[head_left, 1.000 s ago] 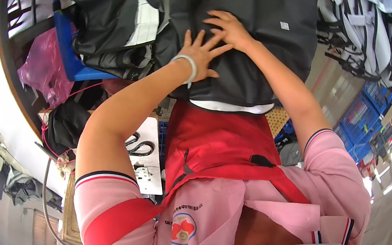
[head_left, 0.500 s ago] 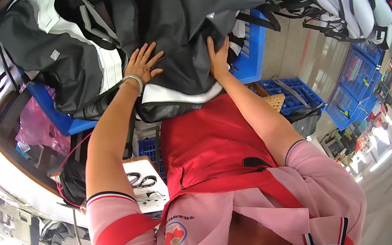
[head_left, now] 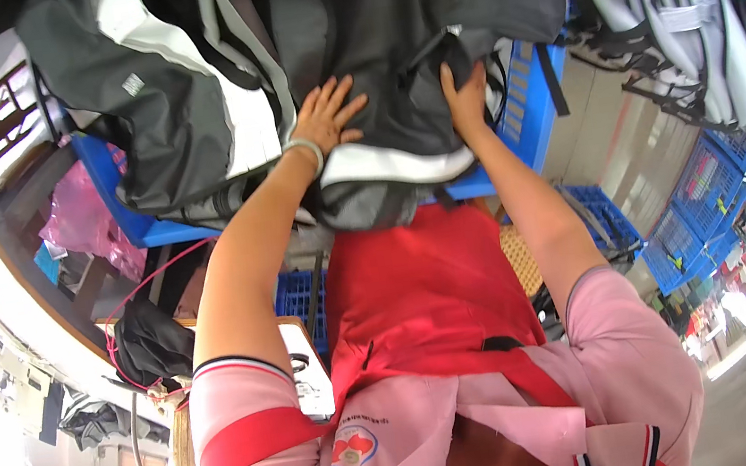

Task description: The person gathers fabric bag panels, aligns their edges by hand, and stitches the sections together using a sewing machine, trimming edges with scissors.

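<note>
Dark grey coated fabric [head_left: 373, 33] with black edging and a white strip along its near edge lies heaped over a blue plastic crate [head_left: 536, 105]. My left hand [head_left: 329, 123], a pale bangle at the wrist, rests flat on it with fingers spread. To the right, my right hand [head_left: 467, 103] grips a bunched part of the same fabric near the crate's right side. Its thumb shows on top, and some of its fingers are hidden. Another dark grey panel [head_left: 162, 91] with a white band and a small pale label spreads out left of my left hand.
Grey-and-white strapped pieces [head_left: 671, 10] hang in a bundle at the upper right. Blue crates [head_left: 692, 226] stand on the floor beyond my right arm. At the left are a pink plastic bag [head_left: 89, 216], a black cloth [head_left: 150, 345] and a long pale table edge [head_left: 12, 312].
The view has shifted, so the fabric, crate and both hands appear farther right and slightly lower. Both hands remain at about the same places on the fabric; the right one seems more closed on it.
</note>
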The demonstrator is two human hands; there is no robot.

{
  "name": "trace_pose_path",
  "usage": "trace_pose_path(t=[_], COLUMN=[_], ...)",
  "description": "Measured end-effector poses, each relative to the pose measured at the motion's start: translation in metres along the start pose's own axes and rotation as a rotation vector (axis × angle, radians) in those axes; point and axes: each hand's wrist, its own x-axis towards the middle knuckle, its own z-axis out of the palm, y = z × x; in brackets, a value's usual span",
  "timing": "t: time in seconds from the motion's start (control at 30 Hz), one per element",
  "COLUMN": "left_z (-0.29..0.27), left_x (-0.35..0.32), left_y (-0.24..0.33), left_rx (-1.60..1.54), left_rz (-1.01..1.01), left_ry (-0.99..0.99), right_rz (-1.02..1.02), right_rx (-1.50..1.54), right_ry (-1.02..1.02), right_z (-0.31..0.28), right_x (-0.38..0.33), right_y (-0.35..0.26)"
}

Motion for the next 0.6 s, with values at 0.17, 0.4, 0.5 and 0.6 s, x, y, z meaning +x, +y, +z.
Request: trace_pose_path(t=[0.17,0.4,0.5,0.6], left_z=[-0.112,-0.157,-0.177,-0.179], left_x=[0.007,0.029,0.044,0.016], left_y=[0.036,0.05,0.097,0.149], left_rx=[-0.226,-0.69,-1.086,-1.614], left_rz=[-0.086,-0.515,-0.551,-0.541], left_ry=[-0.34,0.05,0.454,0.692], right_rz=[0.117,-0.414,-0.183,0.01], right_rx=[0.129,-0.266,-0.109,-0.002], right_ry=[-0.347,0.051,0.104,0.077], right_z=[-0.124,-0.184,-0.163,-0.143], right_x=[-0.02,-0.022,-0.005,-0.008], right_y=[-0.007,0.0,0.04,0.036])
